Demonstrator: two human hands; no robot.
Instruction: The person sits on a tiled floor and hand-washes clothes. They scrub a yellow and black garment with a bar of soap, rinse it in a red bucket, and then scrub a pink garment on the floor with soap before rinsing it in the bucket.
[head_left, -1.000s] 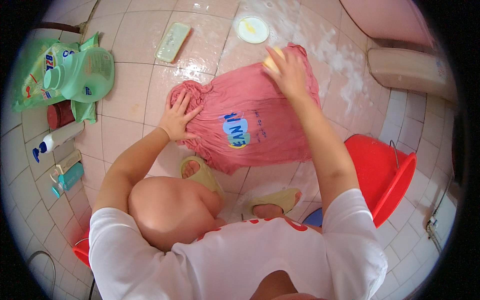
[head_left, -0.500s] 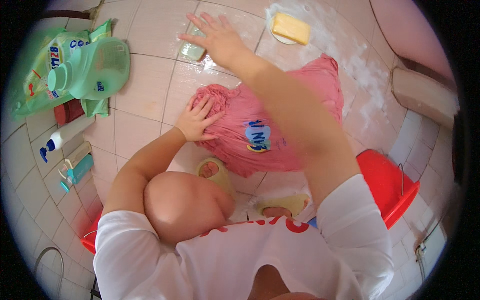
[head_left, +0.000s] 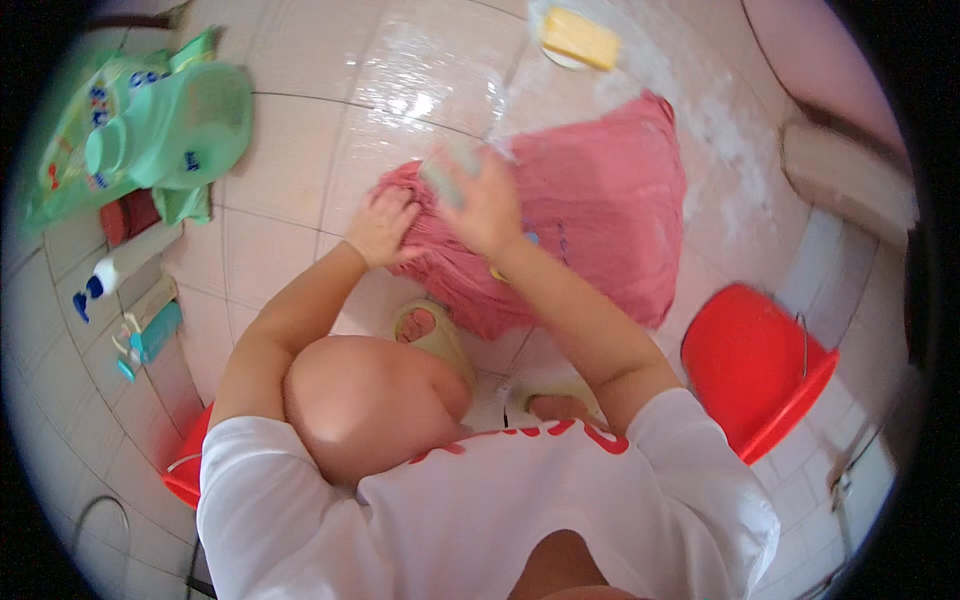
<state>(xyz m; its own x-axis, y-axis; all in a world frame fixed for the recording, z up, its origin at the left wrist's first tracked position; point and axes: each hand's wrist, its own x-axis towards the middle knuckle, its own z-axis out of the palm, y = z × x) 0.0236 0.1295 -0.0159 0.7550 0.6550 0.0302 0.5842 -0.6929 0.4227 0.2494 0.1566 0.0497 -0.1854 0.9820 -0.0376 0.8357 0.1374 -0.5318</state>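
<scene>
A wet pink shirt point(head_left: 610, 200) with a small coloured print lies spread on the tiled floor, its left end bunched up. My left hand point(head_left: 383, 225) presses on that bunched end with its fingers curled over the cloth. In my right hand point(head_left: 485, 205) is a pale green soap bar point(head_left: 450, 170), slightly blurred, held over or against the shirt just right of the left hand. My right palm hides part of the bar and of the print, so I cannot tell whether the bar touches the cloth.
At the far right, a yellow sponge-like block point(head_left: 580, 38) sits on a white round piece amid suds. Red buckets point(head_left: 745, 350) stand right and left of me. Along the left wall are a green jug point(head_left: 205, 125), green packages and a white pump bottle point(head_left: 130, 260).
My right hand has picked the pale green soap bar up off the floor and brought it back toward me over the shirt. My left hand's fingers have drawn closer together on the cloth.
</scene>
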